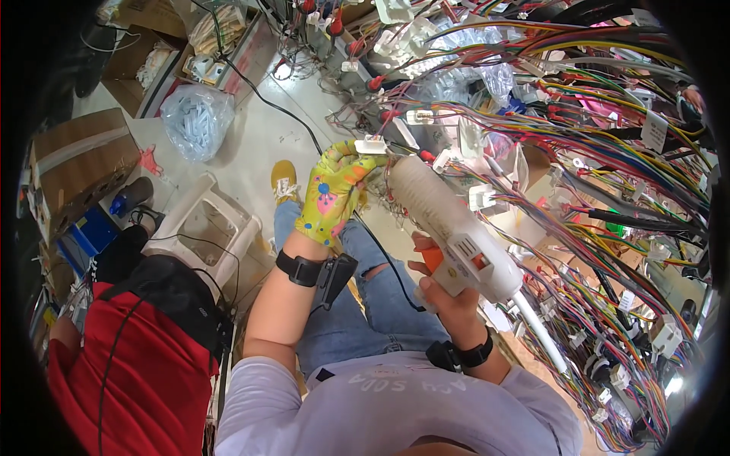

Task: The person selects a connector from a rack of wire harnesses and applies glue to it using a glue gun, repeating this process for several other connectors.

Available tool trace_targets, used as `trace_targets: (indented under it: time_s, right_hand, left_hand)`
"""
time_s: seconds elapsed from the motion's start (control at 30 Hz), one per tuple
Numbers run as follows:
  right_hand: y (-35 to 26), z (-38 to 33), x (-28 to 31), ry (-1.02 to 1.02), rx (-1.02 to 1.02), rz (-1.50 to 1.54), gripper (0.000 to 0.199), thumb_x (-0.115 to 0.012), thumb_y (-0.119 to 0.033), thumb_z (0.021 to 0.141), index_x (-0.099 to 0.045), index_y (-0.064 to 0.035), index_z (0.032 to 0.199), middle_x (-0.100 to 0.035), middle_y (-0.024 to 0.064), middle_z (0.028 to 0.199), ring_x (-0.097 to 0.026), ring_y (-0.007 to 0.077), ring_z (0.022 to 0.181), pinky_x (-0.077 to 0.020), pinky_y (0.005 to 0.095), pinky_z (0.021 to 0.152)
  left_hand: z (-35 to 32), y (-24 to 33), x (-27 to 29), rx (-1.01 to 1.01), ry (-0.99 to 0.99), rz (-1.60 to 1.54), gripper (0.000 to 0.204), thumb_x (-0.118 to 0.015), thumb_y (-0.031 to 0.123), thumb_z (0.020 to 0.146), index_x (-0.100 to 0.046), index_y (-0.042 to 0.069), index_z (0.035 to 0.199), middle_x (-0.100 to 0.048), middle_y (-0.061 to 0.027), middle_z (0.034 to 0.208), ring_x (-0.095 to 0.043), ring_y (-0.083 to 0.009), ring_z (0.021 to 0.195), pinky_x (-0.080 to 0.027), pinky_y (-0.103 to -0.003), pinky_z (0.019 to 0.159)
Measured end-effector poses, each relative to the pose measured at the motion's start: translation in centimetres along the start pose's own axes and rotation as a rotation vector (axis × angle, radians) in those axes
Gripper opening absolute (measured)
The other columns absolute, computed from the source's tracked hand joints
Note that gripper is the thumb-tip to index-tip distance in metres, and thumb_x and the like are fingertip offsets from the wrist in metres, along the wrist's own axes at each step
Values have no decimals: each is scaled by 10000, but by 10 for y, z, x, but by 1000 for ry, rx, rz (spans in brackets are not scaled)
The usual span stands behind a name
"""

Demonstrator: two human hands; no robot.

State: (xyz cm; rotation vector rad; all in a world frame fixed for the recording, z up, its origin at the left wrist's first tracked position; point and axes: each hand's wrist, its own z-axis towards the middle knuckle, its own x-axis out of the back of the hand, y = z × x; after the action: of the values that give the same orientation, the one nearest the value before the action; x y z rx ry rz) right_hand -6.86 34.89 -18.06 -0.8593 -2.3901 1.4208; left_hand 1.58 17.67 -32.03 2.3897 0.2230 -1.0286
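My left hand (330, 191), in a yellow-green glove with a flower print, is closed with its fingertips on a small white plastic connector (371, 145) at the near end of a wire bundle. My bare right hand (449, 292) grips a white hot glue gun (487, 258) by its handle, its fingers around the orange trigger (432, 257). The gun's worn, stained front end points up and left, close beside the gloved fingers and the connector. A white glue stick (541, 331) sticks out of its rear. Whether the nozzle touches the connector I cannot tell.
Thick bundles of coloured wires (578, 125) with white connectors fill the right side. To the left stand a white plastic stool (205, 228), a bag of white parts (196, 121) and cardboard boxes (80, 167). A person in red (137, 365) sits at lower left. A black cable (285, 114) crosses the floor.
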Motion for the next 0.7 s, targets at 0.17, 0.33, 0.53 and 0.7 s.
trace_targets:
  time_s: [0.17, 0.33, 0.53, 0.7]
  right_hand:
    - [2, 5, 2, -34, -20, -58, 530, -570, 22, 768, -406, -13, 1271, -512, 145, 1175, -460, 301, 1197, -470, 400, 922]
    - [7, 6, 2, -74, 8, -49, 520, -559, 45, 778, -406, -9, 1272, -519, 143, 1158, -486, 284, 1160, -479, 400, 904]
    - [8, 6, 0, -60, 23, -9, 527, -522, 97, 781, -390, -14, 1279, -524, 145, 1131, -513, 267, 1105, -497, 393, 873]
    - [7, 7, 0, -48, 52, -24, 517, -492, 122, 788, -392, -35, 1271, -518, 138, 1126, -515, 253, 1081, -515, 372, 821]
  left_hand:
    - [-4, 0, -10, -77, 26, -12, 301, -668, 38, 794, -526, 16, 1059, -639, -94, 982, -567, -61, 676, -444, -169, 523]
    - [-6, -6, -14, -162, 73, 113, 260, -667, 44, 803, -540, 26, 1029, -639, -70, 982, -585, -62, 731, -444, -168, 530]
    - [-7, -8, -14, -235, 65, 178, 229, -642, 46, 829, -542, 33, 1034, -639, -62, 1002, -608, -73, 807, -443, -158, 527]
    - [-6, -9, -13, -255, 61, 216, 214, -633, 45, 836, -541, 35, 1029, -638, -71, 1025, -610, -72, 806, -434, -143, 512]
